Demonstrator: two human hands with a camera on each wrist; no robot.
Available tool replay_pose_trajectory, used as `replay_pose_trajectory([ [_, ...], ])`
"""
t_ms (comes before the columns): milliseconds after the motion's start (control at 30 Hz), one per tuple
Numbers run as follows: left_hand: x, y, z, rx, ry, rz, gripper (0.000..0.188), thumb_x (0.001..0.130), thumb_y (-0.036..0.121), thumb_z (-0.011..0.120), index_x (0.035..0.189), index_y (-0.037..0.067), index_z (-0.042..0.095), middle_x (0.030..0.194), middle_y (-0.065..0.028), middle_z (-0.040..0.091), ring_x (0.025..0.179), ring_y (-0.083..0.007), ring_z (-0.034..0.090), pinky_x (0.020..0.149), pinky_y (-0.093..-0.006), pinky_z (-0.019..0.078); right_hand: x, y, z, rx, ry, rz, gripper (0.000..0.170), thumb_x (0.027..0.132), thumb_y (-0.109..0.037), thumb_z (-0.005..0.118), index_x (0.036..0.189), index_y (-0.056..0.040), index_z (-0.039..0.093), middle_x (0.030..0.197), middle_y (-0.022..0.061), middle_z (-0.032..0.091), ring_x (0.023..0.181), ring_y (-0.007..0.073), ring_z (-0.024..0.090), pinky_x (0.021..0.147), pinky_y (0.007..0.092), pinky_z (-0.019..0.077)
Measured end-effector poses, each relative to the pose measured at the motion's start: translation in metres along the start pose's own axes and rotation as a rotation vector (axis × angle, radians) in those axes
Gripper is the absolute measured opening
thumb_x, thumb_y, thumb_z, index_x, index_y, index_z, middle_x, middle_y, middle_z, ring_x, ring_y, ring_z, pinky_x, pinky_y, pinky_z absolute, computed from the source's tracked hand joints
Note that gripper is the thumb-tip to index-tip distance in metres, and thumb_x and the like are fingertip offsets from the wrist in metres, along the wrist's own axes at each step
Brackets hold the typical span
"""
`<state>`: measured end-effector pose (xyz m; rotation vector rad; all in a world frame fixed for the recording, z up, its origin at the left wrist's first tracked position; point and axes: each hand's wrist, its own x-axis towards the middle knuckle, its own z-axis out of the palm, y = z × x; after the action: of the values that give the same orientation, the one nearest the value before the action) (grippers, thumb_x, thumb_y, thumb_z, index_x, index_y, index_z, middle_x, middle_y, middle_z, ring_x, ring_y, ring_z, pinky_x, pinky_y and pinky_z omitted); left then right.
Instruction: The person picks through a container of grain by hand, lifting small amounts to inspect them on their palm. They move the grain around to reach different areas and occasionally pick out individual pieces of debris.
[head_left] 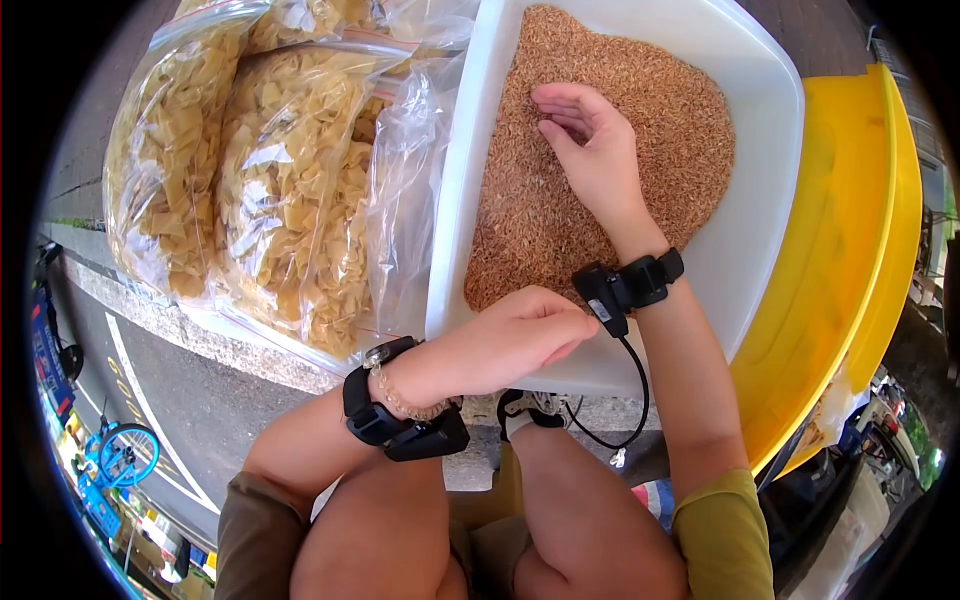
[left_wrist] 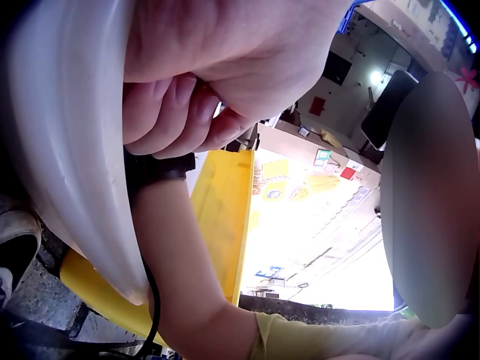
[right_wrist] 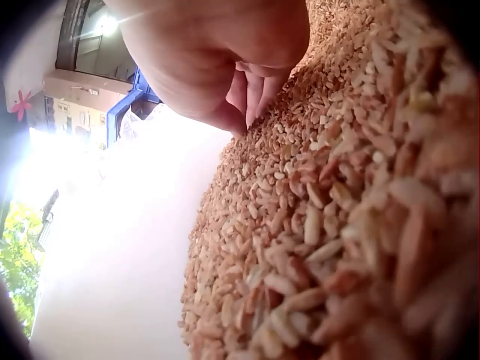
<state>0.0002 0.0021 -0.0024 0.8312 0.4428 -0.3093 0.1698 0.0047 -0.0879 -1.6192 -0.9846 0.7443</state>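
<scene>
Reddish-brown grains [head_left: 640, 120] [right_wrist: 300, 225] fill much of a white tub [head_left: 765, 90] [left_wrist: 82, 135]. My right hand [head_left: 595, 150] [right_wrist: 225, 60] is over the grains, fingers slightly bent and thumb apart; its fingertips touch the grain surface in the right wrist view. At the tub's near side, my left hand [head_left: 525, 345] [left_wrist: 202, 82] has its fingers curled in beside the rim, and no object shows in it. Its palm is hidden in the head view. Both wrists carry black devices.
Clear bags of pale flat pieces [head_left: 290, 200] lie left of the tub. A yellow container [head_left: 860, 250] [left_wrist: 225, 217] stands along its right side. A black cable [head_left: 645, 395] hangs from the right wrist device, above the knees. A blue bicycle [head_left: 120, 455] is at the far lower left.
</scene>
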Motion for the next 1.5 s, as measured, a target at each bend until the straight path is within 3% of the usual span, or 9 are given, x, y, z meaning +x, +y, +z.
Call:
replay_pose_trajectory([
  [200, -0.002, 0.0, 0.002, 0.001, 0.014, -0.026, 0.043, 0.091, 0.025, 0.046, 0.053, 0.012, 0.031, 0.052, 0.008, 0.025, 0.051, -0.0028, 0.023, 0.047, -0.0222, 0.0197, 0.008, -0.003, -0.029, 0.406, 0.168, 0.133, 0.019, 0.086, 0.004, 0.049, 0.103, 0.0044, 0.057, 0.103, 0.0141, 0.064, 0.094, 0.0184, 0.062, 0.086, 0.0276, 0.0485],
  [433, -0.002, 0.001, 0.002, 0.019, 0.018, -0.022, 0.043, 0.092, 0.025, 0.046, 0.053, 0.012, 0.032, 0.053, 0.008, 0.026, 0.051, -0.003, 0.024, 0.048, -0.0224, 0.0203, 0.007, 0.0, -0.036, 0.654, 0.156, 0.191, 0.036, 0.096, -0.019, 0.034, 0.116, 0.006, 0.052, 0.116, 0.0212, 0.057, 0.111, 0.0267, 0.055, 0.096, 0.0348, 0.0428],
  [567, -0.001, -0.001, 0.002, 0.017, 0.02, -0.02, 0.043, 0.092, 0.025, 0.046, 0.053, 0.012, 0.032, 0.052, 0.008, 0.026, 0.051, -0.003, 0.024, 0.048, -0.0223, 0.0204, 0.006, 0.0, -0.021, 0.681, 0.061, 0.175, 0.043, 0.097, -0.026, 0.031, 0.118, 0.0057, 0.05, 0.119, 0.0204, 0.055, 0.116, 0.027, 0.051, 0.101, 0.0363, 0.037],
  [733, 0.0, 0.001, 0.003, 0.011, 0.029, -0.027, 0.044, 0.092, 0.026, 0.047, 0.053, 0.012, 0.032, 0.052, 0.0081, 0.026, 0.051, -0.0027, 0.023, 0.047, -0.0221, 0.0199, 0.001, -0.003, -0.005, 0.415, -0.061, 0.089, 0.047, 0.098, -0.032, 0.031, 0.12, 0.0044, 0.052, 0.122, 0.0162, 0.054, 0.119, 0.0239, 0.047, 0.105, 0.0345, 0.0296],
  [1067, -0.001, 0.002, 0.002, -0.022, 0.019, -0.014, 0.044, 0.092, 0.026, 0.047, 0.053, 0.012, 0.032, 0.052, 0.0086, 0.025, 0.05, -0.0023, 0.023, 0.046, -0.0219, 0.019, -0.007, -0.012, 0.005, 0.382, -0.141, 0.03, 0.045, 0.098, -0.03, 0.034, 0.115, 0.0064, 0.055, 0.118, 0.0157, 0.057, 0.115, 0.0226, 0.05, 0.103, 0.0335, 0.0323],
  [1133, -0.001, 0.0, 0.001, -0.031, -0.002, -0.001, 0.04, 0.09, 0.026, 0.047, 0.055, 0.011, 0.037, 0.053, 0.0089, 0.03, 0.048, -0.0028, 0.026, 0.044, -0.023, 0.0206, -0.007, -0.015, 0.002, 0.337, -0.192, 0.038, 0.051, 0.099, -0.032, 0.026, 0.117, 0.0068, 0.053, 0.12, 0.0186, 0.055, 0.116, 0.0253, 0.05, 0.105, 0.0352, 0.0321],
  [1267, -0.002, 0.002, 0.0, -0.031, -0.002, -0.018, 0.039, 0.09, 0.027, 0.047, 0.055, 0.011, 0.038, 0.053, 0.0091, 0.03, 0.048, -0.0027, 0.026, 0.043, -0.0227, 0.021, -0.007, -0.018, 0.001, 0.344, -0.211, 0.033, 0.051, 0.099, -0.032, 0.026, 0.116, 0.007, 0.054, 0.118, 0.0187, 0.057, 0.114, 0.0256, 0.052, 0.104, 0.0356, 0.0336],
  [1467, -0.001, 0.004, 0.003, -0.021, 0.02, -0.026, 0.044, 0.092, 0.027, 0.047, 0.053, 0.013, 0.033, 0.051, 0.009, 0.026, 0.047, -0.0018, 0.023, 0.044, -0.0212, 0.0184, -0.008, -0.016, 0.001, 0.497, -0.169, 0.05, 0.033, 0.095, -0.021, 0.043, 0.107, 0.0047, 0.06, 0.108, 0.014, 0.062, 0.105, 0.0216, 0.057, 0.099, 0.0341, 0.0383],
  [1500, -0.002, 0.004, 0.003, -0.023, 0.014, -0.02, 0.044, 0.092, 0.027, 0.047, 0.053, 0.013, 0.032, 0.051, 0.0089, 0.026, 0.048, -0.0019, 0.023, 0.044, -0.0213, 0.0183, -0.01, -0.019, 0.001, 0.383, -0.158, 0.054, 0.023, 0.089, -0.017, 0.051, 0.102, -0.0001, 0.062, 0.104, 0.0105, 0.062, 0.101, 0.0216, 0.057, 0.095, 0.0341, 0.04],
])
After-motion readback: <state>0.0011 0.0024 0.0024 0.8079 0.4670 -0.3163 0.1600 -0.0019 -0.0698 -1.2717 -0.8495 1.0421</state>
